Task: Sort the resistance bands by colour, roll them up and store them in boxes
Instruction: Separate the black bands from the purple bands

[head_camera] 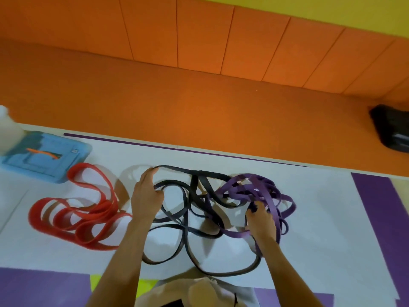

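Note:
Red bands (88, 220) lie in a separate loose heap at the left of the white mat (321, 229). Black bands (188, 229) sprawl in the middle and tangle with purple bands (261, 189) on the right. My left hand (147, 196) grips a black band at the left edge of the tangle, fingers curled round it. My right hand (261, 220) reaches into the purple heap, and its fingers curl round purple strands.
A blue box lid (51, 156) with an orange handle lies at the far left, with a white object (7, 131) beside it. Orange floor and padded wall run behind the mat. A black bag (391, 129) sits at the far right.

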The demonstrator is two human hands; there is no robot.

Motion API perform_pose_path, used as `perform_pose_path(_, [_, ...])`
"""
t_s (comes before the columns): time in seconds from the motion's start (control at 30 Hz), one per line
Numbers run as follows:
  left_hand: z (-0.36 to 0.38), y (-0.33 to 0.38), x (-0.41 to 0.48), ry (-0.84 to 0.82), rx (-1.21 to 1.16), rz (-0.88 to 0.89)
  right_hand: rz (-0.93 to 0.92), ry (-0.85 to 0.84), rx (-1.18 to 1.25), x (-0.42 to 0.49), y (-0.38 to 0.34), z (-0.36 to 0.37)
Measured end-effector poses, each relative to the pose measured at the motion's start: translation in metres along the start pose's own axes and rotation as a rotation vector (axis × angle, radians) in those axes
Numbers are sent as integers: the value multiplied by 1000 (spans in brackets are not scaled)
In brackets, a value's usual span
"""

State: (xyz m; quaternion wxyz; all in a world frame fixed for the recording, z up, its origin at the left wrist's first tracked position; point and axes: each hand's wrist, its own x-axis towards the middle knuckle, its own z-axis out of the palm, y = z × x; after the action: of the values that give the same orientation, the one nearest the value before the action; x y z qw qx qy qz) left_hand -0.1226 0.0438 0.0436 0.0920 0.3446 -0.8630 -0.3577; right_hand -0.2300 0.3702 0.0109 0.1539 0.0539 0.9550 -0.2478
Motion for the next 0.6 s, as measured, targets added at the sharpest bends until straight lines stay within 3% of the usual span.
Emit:
perform_pose_path(0.17, [18,-12,-17,-241,112,-38,-299,-130,-26,19,-28,6])
perform_pose_path(0.3, [33,-14,-19,-348,210,-20,-494,-267,-351,42,-37,16])
perform_pose_path(0.37, [39,-11,-18,-398,320,-16,-450,-343,-513,53,-36,20])
perform_pose_path(0.47, [50,2,-13,-343,475,30,-284,-428,-527,65,-31,22])
perform_pose_path(0.6, [82,27,1,-296,277,189,-249,-387,-484,70,-22,23])
